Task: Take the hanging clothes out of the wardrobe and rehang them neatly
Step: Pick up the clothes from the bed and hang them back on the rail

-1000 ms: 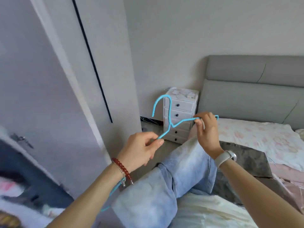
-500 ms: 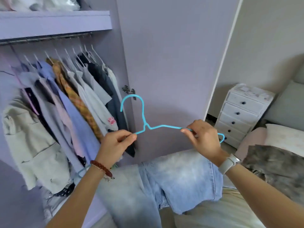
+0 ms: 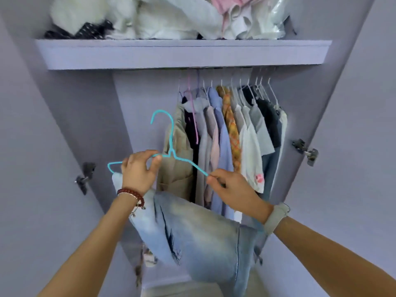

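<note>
A thin blue hanger (image 3: 171, 144) is held up in front of the open lilac wardrobe, hook pointing up. Light blue jeans (image 3: 192, 230) are draped over its lower bar and hang down between my forearms. My left hand (image 3: 139, 172) pinches the hanger's left shoulder wire. My right hand (image 3: 231, 189) pinches the right shoulder wire lower down. Behind them, several shirts and jackets (image 3: 227, 138) hang on white hangers, bunched on the right part of the rail. The rail itself is mostly hidden under the shelf.
A lilac shelf (image 3: 182, 54) above the rail carries a heap of white and pink clothes (image 3: 171, 16). Both doors stand open, with metal hinges at left (image 3: 84, 177) and right (image 3: 304, 151). The rail's left part shows bare back wall (image 3: 139, 97).
The view has swung left from the bed and drawers to face the wardrobe head-on. Both hands have carried the hanger with the jeans up in front of the hanging clothes.
</note>
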The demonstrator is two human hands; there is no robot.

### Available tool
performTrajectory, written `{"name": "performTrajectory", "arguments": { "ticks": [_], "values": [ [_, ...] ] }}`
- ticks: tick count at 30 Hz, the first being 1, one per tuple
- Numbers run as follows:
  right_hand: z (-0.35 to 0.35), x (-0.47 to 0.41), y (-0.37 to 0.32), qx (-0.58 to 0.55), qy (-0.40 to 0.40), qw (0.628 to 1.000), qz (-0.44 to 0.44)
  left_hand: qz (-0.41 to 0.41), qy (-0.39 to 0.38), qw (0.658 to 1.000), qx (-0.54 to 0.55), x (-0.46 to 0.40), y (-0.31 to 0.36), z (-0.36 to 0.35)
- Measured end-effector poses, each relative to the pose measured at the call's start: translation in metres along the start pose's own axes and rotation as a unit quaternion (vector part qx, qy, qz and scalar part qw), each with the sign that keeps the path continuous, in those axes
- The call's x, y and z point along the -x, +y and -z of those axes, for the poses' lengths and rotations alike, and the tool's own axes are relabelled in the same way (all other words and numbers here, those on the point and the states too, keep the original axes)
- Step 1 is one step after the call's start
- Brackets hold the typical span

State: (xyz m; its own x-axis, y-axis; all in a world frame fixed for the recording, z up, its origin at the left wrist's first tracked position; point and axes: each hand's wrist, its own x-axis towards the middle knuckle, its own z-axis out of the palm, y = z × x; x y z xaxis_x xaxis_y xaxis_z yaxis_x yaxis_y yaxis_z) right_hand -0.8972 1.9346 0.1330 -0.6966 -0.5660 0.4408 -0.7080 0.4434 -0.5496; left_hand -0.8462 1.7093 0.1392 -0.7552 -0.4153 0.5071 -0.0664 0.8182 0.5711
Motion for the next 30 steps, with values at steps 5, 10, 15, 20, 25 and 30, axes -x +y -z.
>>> {"name": "performTrajectory", "arguments": {
  "ticks": [5,10,15,20,25,30],
  "values": [
    [-0.072,-0.086,-0.006,-0.099,-0.022,0.994,-0.039,0.046,0.051,0.996,-0.064,-0.053,-0.054,0.013],
    [-0.121,-0.165,-0.006,-0.183,-0.008,0.977,-0.113,-0.021,0.152,0.983,-0.097,-0.115,-0.056,0.036],
    [-0.139,-0.229,-0.014,-0.216,0.074,0.962,-0.147,-0.142,0.255,0.938,-0.186,-0.174,-0.043,0.043],
    [-0.136,-0.277,-0.020,-0.229,0.175,0.943,-0.164,-0.194,0.265,0.905,-0.272,-0.215,-0.045,0.036],
    [-0.126,-0.312,-0.005,-0.165,0.218,0.936,-0.219,-0.214,0.324,0.877,-0.284,-0.233,-0.061,0.023],
    [-0.118,-0.320,0.019,-0.076,0.173,0.936,-0.296,-0.229,0.357,0.861,-0.281,-0.241,-0.067,0.019]
  ]
}}
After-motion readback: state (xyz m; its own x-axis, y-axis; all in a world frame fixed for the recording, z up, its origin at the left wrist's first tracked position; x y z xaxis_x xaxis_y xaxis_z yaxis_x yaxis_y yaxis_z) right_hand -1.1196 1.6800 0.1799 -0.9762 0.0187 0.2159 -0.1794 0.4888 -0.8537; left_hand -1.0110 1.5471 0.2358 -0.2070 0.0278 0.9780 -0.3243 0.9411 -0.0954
